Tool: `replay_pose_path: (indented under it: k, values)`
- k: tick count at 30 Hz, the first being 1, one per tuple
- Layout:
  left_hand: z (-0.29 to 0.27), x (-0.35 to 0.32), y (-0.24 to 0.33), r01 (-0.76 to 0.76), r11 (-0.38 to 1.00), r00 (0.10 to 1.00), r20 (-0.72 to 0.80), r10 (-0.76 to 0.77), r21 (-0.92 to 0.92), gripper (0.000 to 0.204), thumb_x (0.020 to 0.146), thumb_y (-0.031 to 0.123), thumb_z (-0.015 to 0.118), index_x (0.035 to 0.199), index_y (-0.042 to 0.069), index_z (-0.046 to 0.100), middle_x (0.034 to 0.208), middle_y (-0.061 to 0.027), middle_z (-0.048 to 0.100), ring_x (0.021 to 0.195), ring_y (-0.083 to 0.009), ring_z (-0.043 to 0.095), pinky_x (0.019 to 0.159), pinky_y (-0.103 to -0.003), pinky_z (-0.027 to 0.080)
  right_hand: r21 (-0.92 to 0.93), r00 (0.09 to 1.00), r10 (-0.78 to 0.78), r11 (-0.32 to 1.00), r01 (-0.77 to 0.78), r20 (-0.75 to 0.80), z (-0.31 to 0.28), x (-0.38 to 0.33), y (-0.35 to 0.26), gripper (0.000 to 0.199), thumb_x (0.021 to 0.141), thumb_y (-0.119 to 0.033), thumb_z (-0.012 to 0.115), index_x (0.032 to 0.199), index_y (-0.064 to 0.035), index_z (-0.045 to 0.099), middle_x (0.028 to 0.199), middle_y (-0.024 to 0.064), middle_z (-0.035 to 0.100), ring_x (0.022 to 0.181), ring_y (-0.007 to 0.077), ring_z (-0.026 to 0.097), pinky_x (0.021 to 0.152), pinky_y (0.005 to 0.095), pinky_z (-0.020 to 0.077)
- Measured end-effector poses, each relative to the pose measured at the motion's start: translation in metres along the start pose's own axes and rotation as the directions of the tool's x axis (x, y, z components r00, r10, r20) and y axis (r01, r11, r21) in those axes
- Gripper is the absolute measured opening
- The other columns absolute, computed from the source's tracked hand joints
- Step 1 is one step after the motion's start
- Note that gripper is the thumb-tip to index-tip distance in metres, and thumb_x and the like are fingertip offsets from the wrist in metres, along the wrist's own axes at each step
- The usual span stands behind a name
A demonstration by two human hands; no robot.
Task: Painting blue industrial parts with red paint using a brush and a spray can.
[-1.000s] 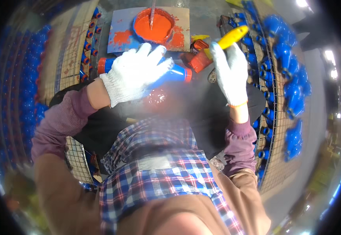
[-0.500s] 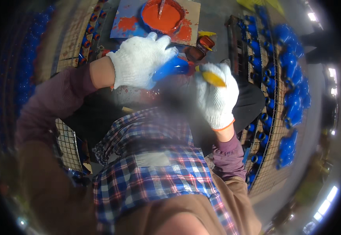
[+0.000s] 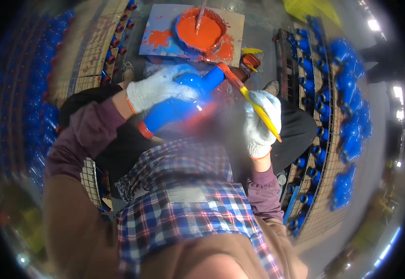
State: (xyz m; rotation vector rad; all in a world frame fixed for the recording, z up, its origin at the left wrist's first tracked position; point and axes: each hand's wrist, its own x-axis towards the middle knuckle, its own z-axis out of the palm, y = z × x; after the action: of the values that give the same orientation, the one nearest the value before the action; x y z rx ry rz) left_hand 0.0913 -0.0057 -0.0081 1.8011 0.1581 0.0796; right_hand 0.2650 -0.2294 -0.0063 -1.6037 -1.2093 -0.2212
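My left hand (image 3: 163, 88), in a white knit glove, is closed around a shiny blue pipe fitting (image 3: 163, 114) held above my lap. One rim at its lower left is red, and a red blur covers part of its lower side. My right hand (image 3: 263, 123), also gloved, grips a paintbrush (image 3: 259, 111) by its yellow handle. The brush's red-coated head meets the fitting's upper right end, whose edge is red. Beyond my hands, a round tub (image 3: 180, 38) of orange-red paint holds an upright stick (image 3: 200, 16).
Under the tub lies a paint-smeared board (image 3: 154, 24). A dark red-stained container (image 3: 245, 65) with a yellow-handled tool stands beside it. Wire-mesh racks (image 3: 327, 153) of blue fittings (image 3: 349, 116) flank me on both sides. Yellow material (image 3: 313, 10) lies at the far right.
The blue fitting has turned and come into fuller view, showing its red rim. My right hand has moved slightly lower, and the brush now points up-left onto the fitting's end.
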Motion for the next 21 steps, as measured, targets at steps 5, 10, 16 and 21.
replay_pose_path:
  k: [5,10,16,21]
  values:
    - [0.034,-0.001,-0.040,-0.175,0.984,0.936,-0.306,0.175,0.027,0.043,0.099,0.036,0.047,0.129,0.005,0.053,0.120,-0.0133,0.063,0.103,-0.0230,0.065,0.090,-0.037,0.055,0.143,0.992,0.123,0.983,-0.116,-0.041,0.007,0.001,0.015,0.024,0.082,0.005,0.067,0.105,-0.0017,0.067,0.106,0.0118,0.064,0.102,0.0256,0.062,0.091,0.0333,0.0481]
    - [0.055,0.013,0.003,-0.115,-0.394,0.957,0.005,-0.291,-0.912,0.093,0.085,0.075,0.040,0.137,-0.002,0.042,0.120,-0.0310,0.057,0.084,-0.0421,0.066,0.046,-0.034,0.056,0.273,0.952,0.297,0.924,-0.269,-0.067,-0.004,0.008,0.010,0.025,0.085,0.007,0.063,0.109,0.0003,0.062,0.109,0.0099,0.061,0.104,0.0205,0.060,0.094,0.0316,0.0462]
    - [0.059,0.018,0.024,-0.171,0.349,0.905,-0.287,-0.314,-0.921,0.091,0.084,0.075,0.045,0.137,0.002,0.043,0.110,-0.0217,0.062,0.079,-0.0281,0.064,0.050,-0.030,0.054,0.226,0.929,0.338,0.926,-0.301,-0.147,-0.018,0.005,0.002,0.024,0.087,0.006,0.063,0.110,0.0001,0.062,0.110,0.0092,0.062,0.105,0.0187,0.060,0.096,0.0310,0.0453]
    - [0.041,0.029,0.010,-0.002,-0.267,0.991,0.033,-0.126,-0.964,0.091,0.078,0.075,0.055,0.130,0.001,0.046,0.101,-0.0222,0.058,0.073,-0.0262,0.060,0.058,-0.030,0.053,0.202,0.934,0.314,0.939,-0.279,-0.171,-0.022,0.002,-0.006,0.024,0.087,0.004,0.064,0.111,0.0003,0.062,0.110,0.0093,0.063,0.103,0.0190,0.060,0.095,0.0313,0.0452]
